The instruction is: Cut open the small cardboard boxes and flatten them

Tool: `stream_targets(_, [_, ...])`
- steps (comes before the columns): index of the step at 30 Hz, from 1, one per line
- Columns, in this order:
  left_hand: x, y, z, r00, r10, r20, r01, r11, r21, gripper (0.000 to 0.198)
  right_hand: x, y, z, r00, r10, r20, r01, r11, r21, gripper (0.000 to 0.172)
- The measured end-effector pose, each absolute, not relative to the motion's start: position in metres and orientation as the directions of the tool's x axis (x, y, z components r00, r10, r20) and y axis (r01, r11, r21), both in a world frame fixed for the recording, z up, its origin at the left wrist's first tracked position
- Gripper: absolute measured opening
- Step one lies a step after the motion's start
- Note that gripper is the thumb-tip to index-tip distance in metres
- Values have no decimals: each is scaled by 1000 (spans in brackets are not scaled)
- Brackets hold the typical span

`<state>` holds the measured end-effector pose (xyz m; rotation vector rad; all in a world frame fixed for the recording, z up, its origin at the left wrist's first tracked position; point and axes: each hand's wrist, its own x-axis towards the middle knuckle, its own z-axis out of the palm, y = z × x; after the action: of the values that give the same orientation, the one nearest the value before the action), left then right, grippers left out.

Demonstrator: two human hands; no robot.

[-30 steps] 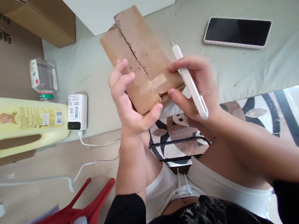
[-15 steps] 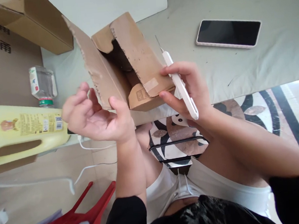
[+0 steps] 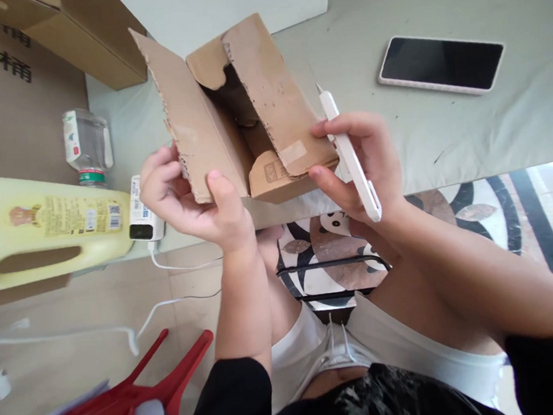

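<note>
A small brown cardboard box (image 3: 274, 103) is tilted over the table's near edge, its long top flaps spread and its dark inside partly showing. My left hand (image 3: 202, 205) pinches the lower end of the left flap, thumb on the inner face and fingers behind. In my right hand (image 3: 366, 153) lies a slim white utility knife (image 3: 365, 189), with a short bit of blade at its far tip. Thumb and fingertip of that same hand also press on the right flap's lower corner.
A phone (image 3: 441, 64) lies on the cloth-covered table (image 3: 469, 130) to the right. At left are a yellow jug (image 3: 89, 248), a clear bottle (image 3: 98, 140), a white device (image 3: 138, 204) with a cable, and larger cardboard boxes (image 3: 94, 45). A red stool (image 3: 143, 396) stands below.
My left hand has closed onto the left flap, which it was only beside before. The knife's blade sticks out less. Both hands and the box appear slightly farther right in view.
</note>
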<state>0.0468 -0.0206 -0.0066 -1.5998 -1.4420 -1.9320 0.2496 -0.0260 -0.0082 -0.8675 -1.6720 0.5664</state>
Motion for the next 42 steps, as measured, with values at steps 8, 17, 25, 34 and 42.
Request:
stream_targets(8, [38,-25,-14,-345,511,788,651,-475,593,43,250,-25,-8,-102,753,650,189,656,-731,38])
stream_targets(17, [34,-26,-14,-346,582,736,689,-375,620,55,249,-27,-6,-117,785,608,291,612,-735,35])
stream_targets(25, [42,-27,-11,-271,644,716,672,-406,619,51,249,-27,-8,-125,799,588,304,595,-744,37])
stream_targets(34, [42,-26,-10,-337,633,697,645,-384,660,42,259,-18,-1,80,725,684,241,652,-719,28])
stream_targets(42, [56,-27,7,-575,527,625,432,-453,780,37,280,-1,-2,-217,974,61,815,215,-539,63])
